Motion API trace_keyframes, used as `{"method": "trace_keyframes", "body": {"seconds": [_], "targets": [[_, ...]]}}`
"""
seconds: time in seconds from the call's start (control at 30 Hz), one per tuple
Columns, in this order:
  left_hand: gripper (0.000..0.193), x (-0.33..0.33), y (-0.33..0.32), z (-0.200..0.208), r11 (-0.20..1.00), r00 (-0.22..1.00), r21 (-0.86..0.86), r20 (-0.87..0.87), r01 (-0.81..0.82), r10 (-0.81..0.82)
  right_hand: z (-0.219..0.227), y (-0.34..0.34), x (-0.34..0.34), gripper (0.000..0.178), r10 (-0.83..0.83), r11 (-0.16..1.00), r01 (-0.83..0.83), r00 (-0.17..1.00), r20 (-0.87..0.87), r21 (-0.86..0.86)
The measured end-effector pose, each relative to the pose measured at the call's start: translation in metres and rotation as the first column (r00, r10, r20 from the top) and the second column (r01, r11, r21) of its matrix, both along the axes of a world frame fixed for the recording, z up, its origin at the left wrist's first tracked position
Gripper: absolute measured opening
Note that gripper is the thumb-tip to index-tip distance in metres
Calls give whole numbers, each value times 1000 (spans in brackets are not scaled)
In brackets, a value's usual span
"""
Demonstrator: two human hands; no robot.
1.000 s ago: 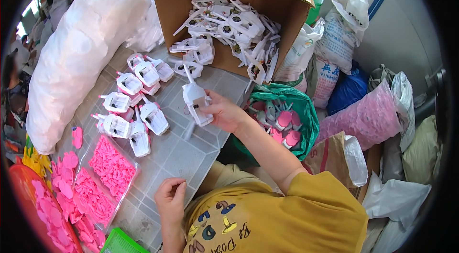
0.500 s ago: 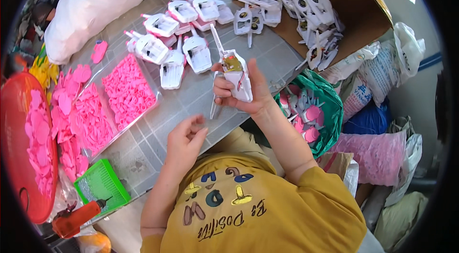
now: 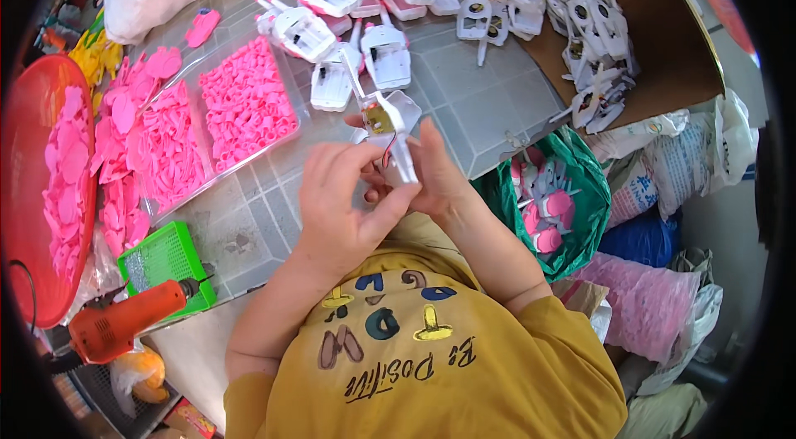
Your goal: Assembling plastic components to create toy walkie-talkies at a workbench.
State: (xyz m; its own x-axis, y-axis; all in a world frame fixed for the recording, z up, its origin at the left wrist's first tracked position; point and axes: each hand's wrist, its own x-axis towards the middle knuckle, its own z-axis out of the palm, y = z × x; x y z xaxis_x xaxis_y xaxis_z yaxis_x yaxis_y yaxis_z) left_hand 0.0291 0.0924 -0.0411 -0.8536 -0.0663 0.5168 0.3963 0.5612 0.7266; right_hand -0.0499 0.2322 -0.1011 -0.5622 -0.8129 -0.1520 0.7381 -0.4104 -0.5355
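Note:
In front of my body, both hands hold a white plastic housing (image 3: 401,159) with a long thin stem pointing up. A gold-coloured part and thin red wire show inside it. My right hand (image 3: 433,172) supports it from the right, with some fingers hidden behind it. The thumb and fingers of my left hand (image 3: 342,198) pinch its lower end. Just beyond lie white shells with pink backs (image 3: 387,58), open side up, in a cluster on the grey table (image 3: 249,227).
A cardboard box (image 3: 676,78) of white stemmed parts stands at far right, above a green bag (image 3: 584,215) of pink-and-white pieces. To the left are a clear tray (image 3: 290,134) of small pink parts, a red basin (image 3: 25,190), a green basket (image 3: 197,261) and an orange power screwdriver (image 3: 133,319).
My left hand has moved up and right from beside the table edge and now grips the housing. The housing has turned more edge-on. The whole view has shifted.

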Motion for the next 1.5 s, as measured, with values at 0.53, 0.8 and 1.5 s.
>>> {"method": "trace_keyframes", "body": {"seconds": [0.53,0.8,1.5], "targets": [[14,-4,0,-24,940,984,314,152,-134,89,1,-5,7,58,-28,987,58,980,-198,147],[10,-4,1,-24,935,956,246,204,-256,209,2,-5,11,65,-78,976,128,962,-262,178],[23,-4,-37,-6,959,955,27,107,-283,278,22,9,9,47,-196,935,243,961,-195,258]]}}
